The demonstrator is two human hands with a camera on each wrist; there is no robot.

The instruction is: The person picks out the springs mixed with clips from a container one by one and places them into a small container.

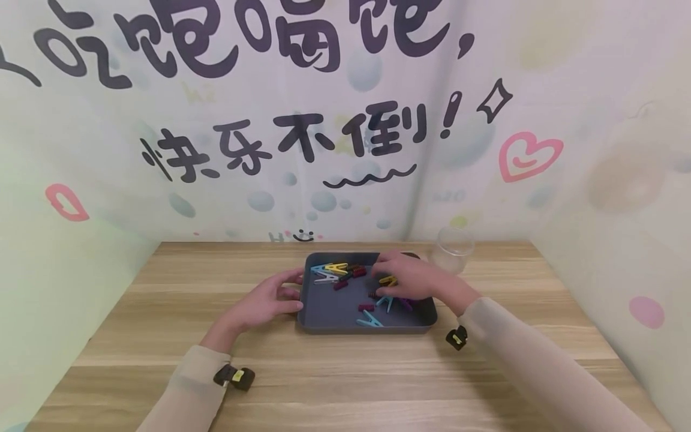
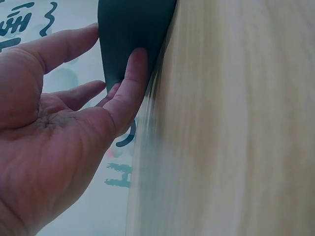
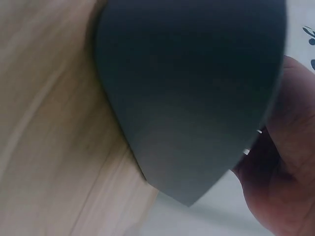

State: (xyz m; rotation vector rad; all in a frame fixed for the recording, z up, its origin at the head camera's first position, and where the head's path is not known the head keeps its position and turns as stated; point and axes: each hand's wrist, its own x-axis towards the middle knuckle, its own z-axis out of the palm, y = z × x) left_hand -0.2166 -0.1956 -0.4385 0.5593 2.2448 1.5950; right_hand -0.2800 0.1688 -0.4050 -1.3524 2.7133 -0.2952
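Note:
A dark grey tray [image 1: 329, 321] holds plastic clothespins and small dark red pieces [image 1: 366, 307], some ribbed. My left hand [image 1: 270, 300] touches the tray's left wall with spread fingers; in the left wrist view the fingertips [image 2: 138, 61] rest against its outside. My right hand [image 1: 412, 276] reaches over the right wall into the tray, thumb and fingers apart. Between and beneath them lie a yellow clothespin [image 1: 387, 280], a light blue clothespin [image 1: 385, 303] and a purple one, partly covered. In the right wrist view, the tray wall [image 3: 192, 98] hides the fingertips.
More clothespins, including a yellow one [image 1: 337, 268] and a whitish one [image 1: 326, 278], lie at the tray's back left. Another light blue clothespin [image 1: 369, 320] is near the front wall. Behind my right wrist stands a clear cup [image 1: 453, 249] on the wooden table [image 1: 345, 378].

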